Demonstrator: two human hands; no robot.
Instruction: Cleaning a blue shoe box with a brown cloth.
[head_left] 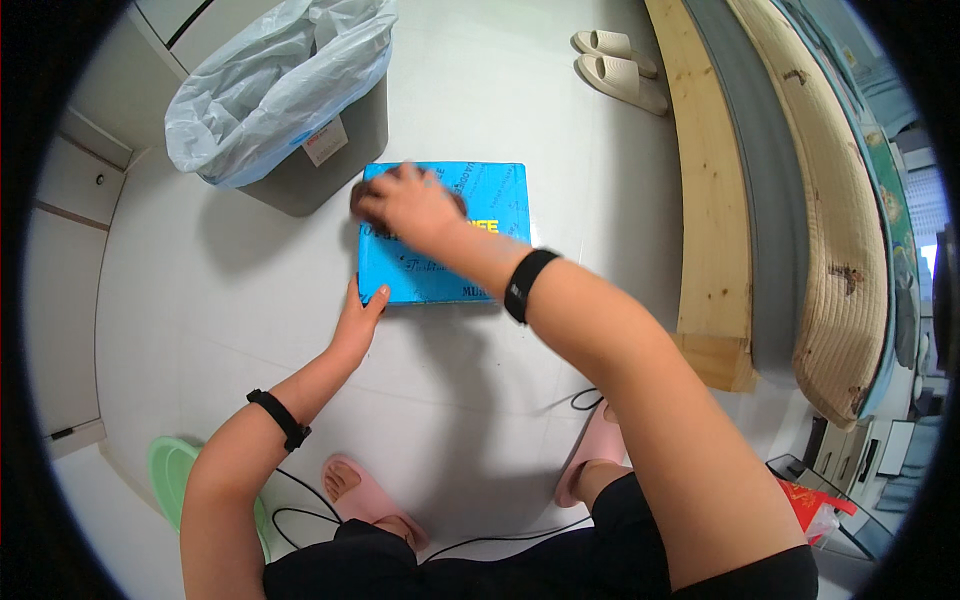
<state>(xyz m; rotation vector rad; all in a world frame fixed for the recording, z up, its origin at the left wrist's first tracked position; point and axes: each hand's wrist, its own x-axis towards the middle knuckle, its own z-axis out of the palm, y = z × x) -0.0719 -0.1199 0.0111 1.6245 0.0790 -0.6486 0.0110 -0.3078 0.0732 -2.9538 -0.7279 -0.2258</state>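
A flat blue box [490,200] with printed lettering lies on the white tiled floor in front of me. My left hand [358,322] grips its near left corner, thumb on top and fingers down the side. My right hand [410,205] presses on the top of the box near its far left corner, fingers curled over a dark brown cloth or pad [360,202] that shows only at the hand's edges. Both wrists carry black bands.
A grey bin with a pale plastic liner [285,95] stands just beyond the box's far left corner. Beige slippers [620,68] lie further back. A wooden bed frame [710,220] with mattresses runs along the right. A green stool [170,475] and black cables [300,500] sit by my pink-slippered feet.
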